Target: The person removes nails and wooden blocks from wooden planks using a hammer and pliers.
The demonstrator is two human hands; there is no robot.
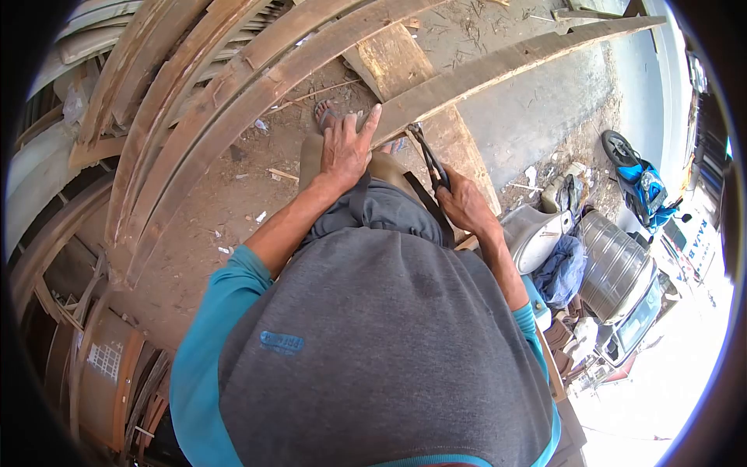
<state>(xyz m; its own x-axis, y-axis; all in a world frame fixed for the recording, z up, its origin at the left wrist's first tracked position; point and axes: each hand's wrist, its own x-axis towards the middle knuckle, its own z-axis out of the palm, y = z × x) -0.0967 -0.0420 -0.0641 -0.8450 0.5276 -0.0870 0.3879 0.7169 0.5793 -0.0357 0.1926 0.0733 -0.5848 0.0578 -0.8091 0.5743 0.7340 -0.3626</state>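
A long wooden plank point(498, 70) runs from in front of my body up to the far right. My left hand point(348, 152) grips its near end, with the thumb stretched against the wood and the other fingers bent; their tips are partly hidden. In my right hand point(464, 204) are pincers point(429, 159) with dark handles. Their jaws meet the lower edge of the plank near its end, and I cannot make out what lies between them. Beneath the plank, a wider rough board point(459, 144) lies crosswise.
Curved wooden frame pieces point(233, 97) stand stacked at the left. On the right are a metal drum point(615, 265), a pale tub point(533, 233), a blue plastic bundle point(562, 271) and a blue motorbike point(646, 187). Wood scraps litter the dirt floor point(214, 202).
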